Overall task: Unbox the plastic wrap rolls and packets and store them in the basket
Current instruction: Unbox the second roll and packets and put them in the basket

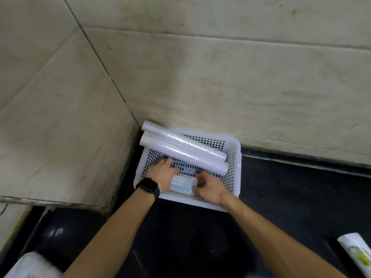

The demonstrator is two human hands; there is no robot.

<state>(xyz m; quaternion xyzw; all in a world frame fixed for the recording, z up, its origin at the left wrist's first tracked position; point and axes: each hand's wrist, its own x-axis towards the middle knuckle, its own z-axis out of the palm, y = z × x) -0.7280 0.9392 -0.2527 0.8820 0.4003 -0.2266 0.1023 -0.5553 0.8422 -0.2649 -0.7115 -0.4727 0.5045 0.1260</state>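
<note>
A white perforated basket [235, 157] sits on the black counter in the corner of the tiled walls. Two plastic wrap rolls [186, 152] lie diagonally across it, their left ends sticking out over the rim. Inside the basket at its near wall lies a stack of white and blue packets [182, 184]. My left hand [163, 173], with a black watch on the wrist, grips the stack's left end. My right hand [209, 187] grips its right end.
Beige tiled walls [200, 77] close the corner behind and left of the basket. A white box with green print [356, 253] lies at the lower right edge. A blurred white object [34, 265] shows at the lower left. Black counter [301, 197] stretches to the right.
</note>
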